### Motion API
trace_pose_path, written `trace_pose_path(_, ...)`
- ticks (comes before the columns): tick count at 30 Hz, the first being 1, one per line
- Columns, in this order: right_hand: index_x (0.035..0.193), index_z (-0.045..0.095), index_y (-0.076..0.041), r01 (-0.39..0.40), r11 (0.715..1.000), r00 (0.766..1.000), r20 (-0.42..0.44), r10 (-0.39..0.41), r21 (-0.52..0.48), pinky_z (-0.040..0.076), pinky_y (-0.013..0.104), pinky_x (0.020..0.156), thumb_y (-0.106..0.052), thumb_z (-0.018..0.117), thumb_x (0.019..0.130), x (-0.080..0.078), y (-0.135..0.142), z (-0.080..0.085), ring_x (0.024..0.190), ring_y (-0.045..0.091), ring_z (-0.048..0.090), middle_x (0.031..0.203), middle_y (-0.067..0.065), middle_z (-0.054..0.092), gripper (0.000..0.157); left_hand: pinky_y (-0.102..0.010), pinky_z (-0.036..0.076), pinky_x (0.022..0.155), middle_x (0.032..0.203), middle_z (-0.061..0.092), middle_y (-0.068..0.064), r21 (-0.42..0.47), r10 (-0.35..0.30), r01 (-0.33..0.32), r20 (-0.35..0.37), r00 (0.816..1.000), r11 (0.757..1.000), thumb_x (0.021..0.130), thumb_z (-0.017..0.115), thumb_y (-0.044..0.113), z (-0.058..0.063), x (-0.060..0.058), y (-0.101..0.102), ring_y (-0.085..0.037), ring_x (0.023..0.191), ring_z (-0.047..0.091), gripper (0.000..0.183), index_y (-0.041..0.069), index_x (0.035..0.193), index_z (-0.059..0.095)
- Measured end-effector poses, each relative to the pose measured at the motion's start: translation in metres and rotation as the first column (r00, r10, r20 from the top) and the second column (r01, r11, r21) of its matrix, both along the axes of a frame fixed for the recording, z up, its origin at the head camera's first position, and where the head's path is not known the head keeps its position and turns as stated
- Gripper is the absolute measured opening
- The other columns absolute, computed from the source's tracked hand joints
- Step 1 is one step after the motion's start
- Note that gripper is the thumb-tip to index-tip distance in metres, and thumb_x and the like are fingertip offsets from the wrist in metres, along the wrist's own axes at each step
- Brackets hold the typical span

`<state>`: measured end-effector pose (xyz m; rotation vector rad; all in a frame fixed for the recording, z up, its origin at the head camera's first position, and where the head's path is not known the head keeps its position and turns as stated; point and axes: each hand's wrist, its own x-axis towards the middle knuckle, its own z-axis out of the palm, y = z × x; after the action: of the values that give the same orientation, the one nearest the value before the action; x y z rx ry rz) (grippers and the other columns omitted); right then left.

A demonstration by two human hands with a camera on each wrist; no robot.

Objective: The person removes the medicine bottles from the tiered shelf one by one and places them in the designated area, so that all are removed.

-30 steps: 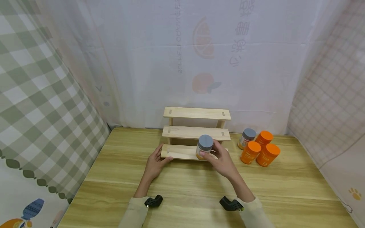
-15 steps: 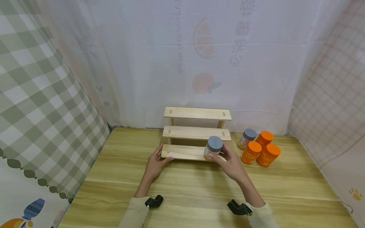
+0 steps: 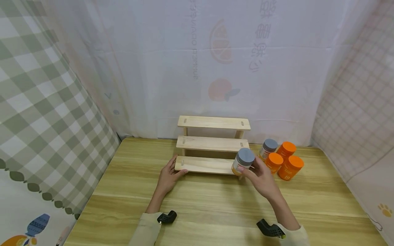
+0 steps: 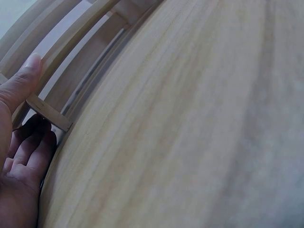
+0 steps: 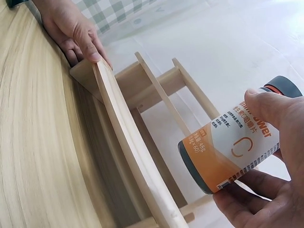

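A pale wooden three-tier display rack (image 3: 204, 164) stands on the table. My left hand (image 3: 166, 177) grips the left end of its lowest board; in the left wrist view the thumb lies along the board's edge and the other fingers (image 4: 35, 152) curl in below. With thumb and fingers, my right hand (image 3: 263, 179) holds a grey-lidded vitamin C bottle (image 3: 243, 163) at the right end of that board. The right wrist view shows the bottle's white and orange label (image 5: 232, 142), and its dark base appears raised off the board.
To the right of the rack, another grey-lidded bottle (image 3: 268, 149) stands beside several orange bottles (image 3: 288, 169). A white printed cloth (image 3: 147, 85) hangs behind the wood-grain table (image 3: 197, 212). Checked cloth (image 3: 46, 112) borders the left side.
My right hand has carried the grey-lidded bottle rightward, from over the lowest board to its right end, so it now overlaps an orange bottle in the head view. My left hand stays put.
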<state>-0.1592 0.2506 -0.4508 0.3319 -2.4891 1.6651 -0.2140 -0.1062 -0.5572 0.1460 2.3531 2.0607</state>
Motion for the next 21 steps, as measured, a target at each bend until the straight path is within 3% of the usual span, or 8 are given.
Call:
trace_pose_path(10,0.151,0.046,-0.007,0.056,0.998,0.998,-0.026,-0.055,0.011,0.049,0.006,0.095,-0.014,0.070,0.099,0.010,0.025,0.001,0.113,-0.009,0.059,0.128,-0.012,0.060,0.057,-0.050,0.043,0.118,0.158,0.047,-0.013,0.002,-0.004,0.004,-0.006,1.000,1.000,0.088,0.083,0.027,0.000,0.000,0.000,-0.030,0.147,0.046,0.089,0.021,0.162,0.034)
trace_pose_path(17,0.153,0.043,-0.009,0.091,0.995,0.995,0.025,-0.092,0.041,0.049,0.006,0.093,-0.020,0.067,0.102,0.020,0.044,-0.001,0.114,-0.012,0.057,0.136,0.006,0.059,0.057,-0.050,0.042,0.118,0.157,0.049,-0.013,0.015,0.001,-0.001,0.003,1.000,1.000,0.088,0.083,0.025,0.001,0.001,0.000,-0.030,0.147,0.046,0.088,0.021,0.161,0.035)
trace_pose_path(21,0.155,0.040,-0.011,0.120,0.990,0.991,0.048,-0.123,0.076,0.048,0.005,0.092,-0.023,0.065,0.103,0.025,0.057,-0.004,0.115,-0.013,0.054,0.138,0.005,0.057,0.059,-0.050,0.042,0.119,0.157,0.049,-0.014,0.009,-0.001,0.001,-0.002,1.000,1.000,0.088,0.083,0.026,0.001,0.001,0.000,-0.030,0.147,0.045,0.088,0.021,0.161,0.035)
